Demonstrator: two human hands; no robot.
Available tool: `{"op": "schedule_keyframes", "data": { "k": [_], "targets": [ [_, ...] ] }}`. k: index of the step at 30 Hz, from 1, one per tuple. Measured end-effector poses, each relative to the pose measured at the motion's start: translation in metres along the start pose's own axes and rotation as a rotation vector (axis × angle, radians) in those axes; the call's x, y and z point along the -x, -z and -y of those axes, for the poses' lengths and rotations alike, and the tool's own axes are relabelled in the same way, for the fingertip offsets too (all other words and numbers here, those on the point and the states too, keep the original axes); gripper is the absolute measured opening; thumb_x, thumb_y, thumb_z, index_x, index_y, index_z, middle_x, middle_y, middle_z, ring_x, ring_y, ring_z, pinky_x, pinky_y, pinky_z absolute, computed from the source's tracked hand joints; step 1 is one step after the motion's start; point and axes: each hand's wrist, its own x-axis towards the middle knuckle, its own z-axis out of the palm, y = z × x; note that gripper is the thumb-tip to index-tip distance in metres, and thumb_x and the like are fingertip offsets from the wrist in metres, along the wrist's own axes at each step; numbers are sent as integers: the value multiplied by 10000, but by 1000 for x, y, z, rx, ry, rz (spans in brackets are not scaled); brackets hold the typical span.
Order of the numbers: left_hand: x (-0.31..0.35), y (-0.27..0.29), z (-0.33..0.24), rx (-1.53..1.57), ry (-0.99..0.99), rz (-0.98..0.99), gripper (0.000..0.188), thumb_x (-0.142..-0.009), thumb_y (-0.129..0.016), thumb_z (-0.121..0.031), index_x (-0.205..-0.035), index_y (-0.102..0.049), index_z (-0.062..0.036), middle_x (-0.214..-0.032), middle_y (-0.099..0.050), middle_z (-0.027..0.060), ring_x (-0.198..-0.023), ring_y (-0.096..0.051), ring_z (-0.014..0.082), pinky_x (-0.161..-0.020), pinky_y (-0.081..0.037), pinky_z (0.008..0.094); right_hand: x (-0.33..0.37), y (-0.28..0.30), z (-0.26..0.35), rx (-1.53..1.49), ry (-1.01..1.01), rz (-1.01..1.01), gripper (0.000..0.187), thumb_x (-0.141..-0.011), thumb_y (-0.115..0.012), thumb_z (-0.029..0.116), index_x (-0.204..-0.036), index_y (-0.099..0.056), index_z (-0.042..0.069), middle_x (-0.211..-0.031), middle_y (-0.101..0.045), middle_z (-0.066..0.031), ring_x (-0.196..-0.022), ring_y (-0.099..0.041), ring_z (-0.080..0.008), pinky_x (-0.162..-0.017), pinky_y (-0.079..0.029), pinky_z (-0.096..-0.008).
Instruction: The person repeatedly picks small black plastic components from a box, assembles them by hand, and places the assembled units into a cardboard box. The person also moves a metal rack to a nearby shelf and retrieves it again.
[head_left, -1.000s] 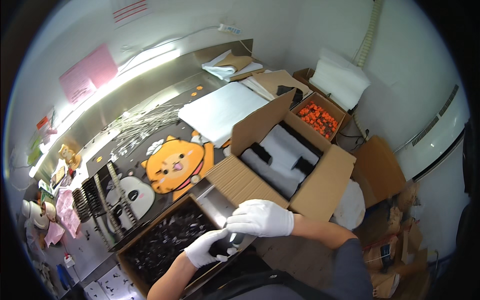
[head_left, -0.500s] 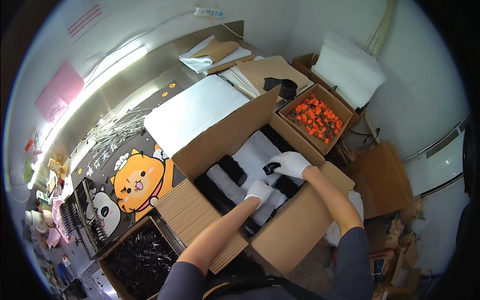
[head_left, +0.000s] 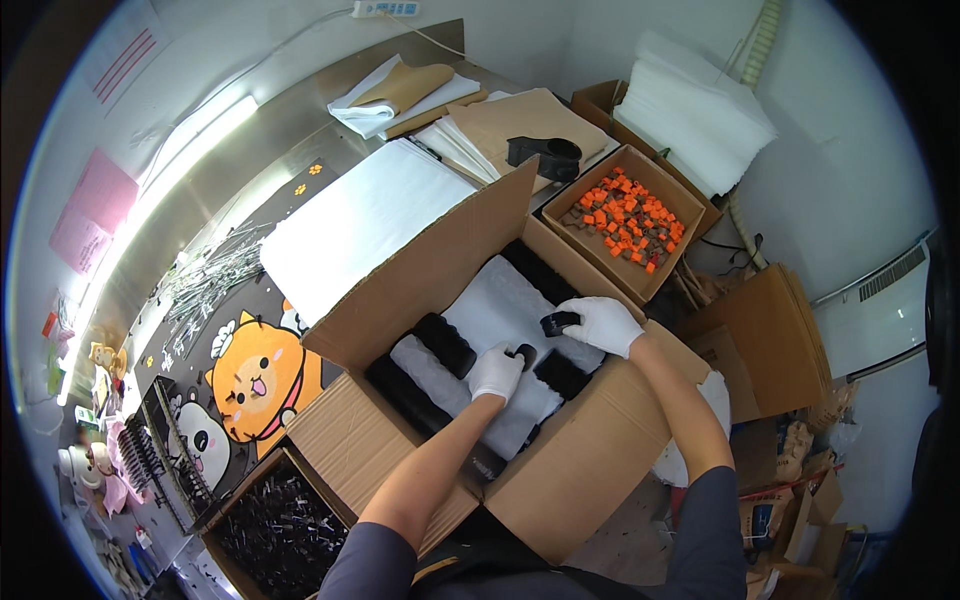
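Note:
An open cardboard box (head_left: 590,445) stands in front of me, with white padding sheet (head_left: 495,300) inside. Black stacks of parts lie along its sides: one block (head_left: 445,343) at the left, another (head_left: 563,373) below my right hand, and a long dark row (head_left: 545,270) at the far side. My left hand (head_left: 495,372), in a white glove, is closed on a small black piece (head_left: 526,354) over the sheet. My right hand (head_left: 605,327), also gloved, pinches a short curved black piece (head_left: 558,323) near the box's right wall. The exact kind of these pieces is unclear.
A carton of orange and brown blocks (head_left: 630,225) adjoins the far right. At lower left sits a carton of black clip-like pieces (head_left: 275,525). White sheet (head_left: 365,235), brown paper (head_left: 540,130) and a black roll (head_left: 545,155) lie behind. Thin metal rods (head_left: 215,280) rest at left.
My left hand has shifted a little, and a small black piece now shows at its fingertips. The right hand has moved slightly right, still pinching its black piece. The view has shifted slightly.

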Motion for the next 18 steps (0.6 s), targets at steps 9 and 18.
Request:
{"op": "schedule_keyframes", "data": {
  "k": [9,18],
  "targets": [
    [-15,-33,17,690,21,209,289,-899,-650,-251,-1104,-647,-47,-841,-646,45,-702,-614,167,-623,-511,277,-1,-9,3,95,82,-60,290,-809,-669,240,-1081,-678,141,-996,-691,-120,-946,-643,-319,-835,-515,-416],
    [11,-36,16,1015,384,190,444,-800,-539,-11,-1238,-593,-59,-780,-564,25,-615,-540,112,-461,-442,239,-13,-38,8,325,324,247,251,-806,-583,144,-1028,-680,77,-1003,-681,-119,-1008,-614,-300,-889,-473,-394]
  ]
}}
